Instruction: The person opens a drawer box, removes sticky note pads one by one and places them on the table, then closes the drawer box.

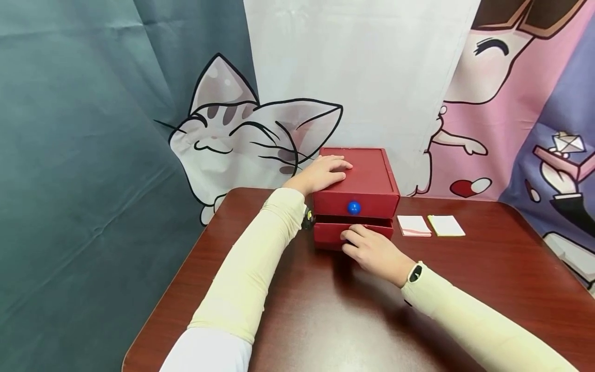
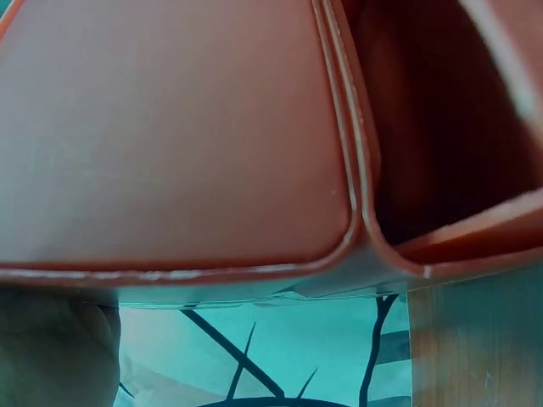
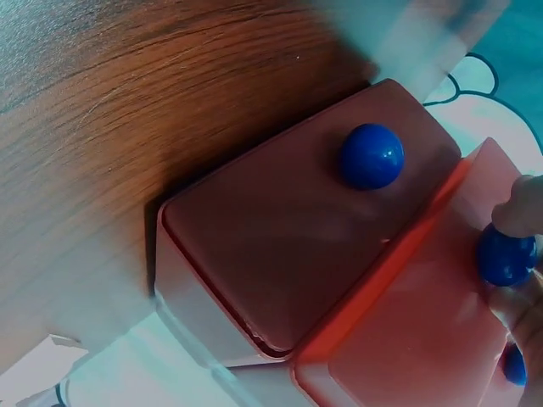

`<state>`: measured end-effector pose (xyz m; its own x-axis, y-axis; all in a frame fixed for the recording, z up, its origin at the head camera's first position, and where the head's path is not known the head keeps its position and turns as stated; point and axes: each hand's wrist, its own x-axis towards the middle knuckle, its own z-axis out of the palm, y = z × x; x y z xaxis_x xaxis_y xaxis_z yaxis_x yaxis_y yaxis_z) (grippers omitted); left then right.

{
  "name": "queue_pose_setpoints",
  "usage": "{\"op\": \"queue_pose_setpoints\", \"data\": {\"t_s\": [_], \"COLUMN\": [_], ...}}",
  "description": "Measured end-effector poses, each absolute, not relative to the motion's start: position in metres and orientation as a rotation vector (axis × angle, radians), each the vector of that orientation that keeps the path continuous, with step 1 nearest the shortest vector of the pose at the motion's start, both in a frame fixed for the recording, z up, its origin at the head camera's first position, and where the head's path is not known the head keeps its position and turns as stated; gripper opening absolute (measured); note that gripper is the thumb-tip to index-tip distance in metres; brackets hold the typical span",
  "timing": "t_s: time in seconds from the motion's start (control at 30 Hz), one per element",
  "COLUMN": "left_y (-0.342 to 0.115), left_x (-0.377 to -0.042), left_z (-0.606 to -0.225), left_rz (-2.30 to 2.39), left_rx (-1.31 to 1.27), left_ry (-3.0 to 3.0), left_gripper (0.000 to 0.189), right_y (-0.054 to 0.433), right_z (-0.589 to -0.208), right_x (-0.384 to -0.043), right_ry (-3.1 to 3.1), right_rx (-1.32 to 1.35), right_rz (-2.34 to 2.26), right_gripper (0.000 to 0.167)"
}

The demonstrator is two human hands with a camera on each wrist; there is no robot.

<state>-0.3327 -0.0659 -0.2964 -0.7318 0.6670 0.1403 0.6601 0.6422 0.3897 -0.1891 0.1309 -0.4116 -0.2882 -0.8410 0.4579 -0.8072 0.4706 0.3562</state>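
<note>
A red drawer box (image 1: pixel 367 175) stands toward the back of the table. My left hand (image 1: pixel 321 173) rests on the left of its top, fingers extended. A partly pulled-out drawer (image 1: pixel 327 235) sits below the top drawer, whose blue knob (image 1: pixel 354 207) is in plain sight. My right hand (image 1: pixel 374 253) is at the pulled-out drawer's front; in the right wrist view its fingertips pinch that drawer's blue knob (image 3: pixel 502 256). Beneath it, a lower drawer (image 3: pixel 280 229) with its own blue knob (image 3: pixel 372 157) shows there. The left wrist view looks into the dark drawer gap (image 2: pixel 450 127).
Two small pads of paper, one with a pink edge (image 1: pixel 413 226) and one with a yellow-green edge (image 1: pixel 446 226), lie on the brown wooden table (image 1: pixel 297 320) right of the box. A printed cloth backdrop (image 1: pixel 362 72) hangs behind the table.
</note>
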Motion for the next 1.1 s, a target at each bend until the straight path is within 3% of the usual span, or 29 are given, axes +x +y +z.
{"op": "queue_pose_setpoints", "data": {"t_s": [0.67, 1.1], "left_y": [-0.057, -0.063], "left_x": [-0.331, -0.329], "left_z": [-0.293, -0.297], "left_rz": [0.793, 0.726], "left_rx": [1.056, 1.132], "left_ry": [2.809, 2.813], "left_gripper": [0.045, 0.043], "right_y": [0.141, 0.139], "right_z": [-0.411, -0.417], "right_x": [-0.198, -0.203], "right_ry": [-2.16, -2.184], "right_rx": [1.311, 1.295], "right_rz": [-0.035, 0.025], "right_gripper": [0.021, 0.024]}}
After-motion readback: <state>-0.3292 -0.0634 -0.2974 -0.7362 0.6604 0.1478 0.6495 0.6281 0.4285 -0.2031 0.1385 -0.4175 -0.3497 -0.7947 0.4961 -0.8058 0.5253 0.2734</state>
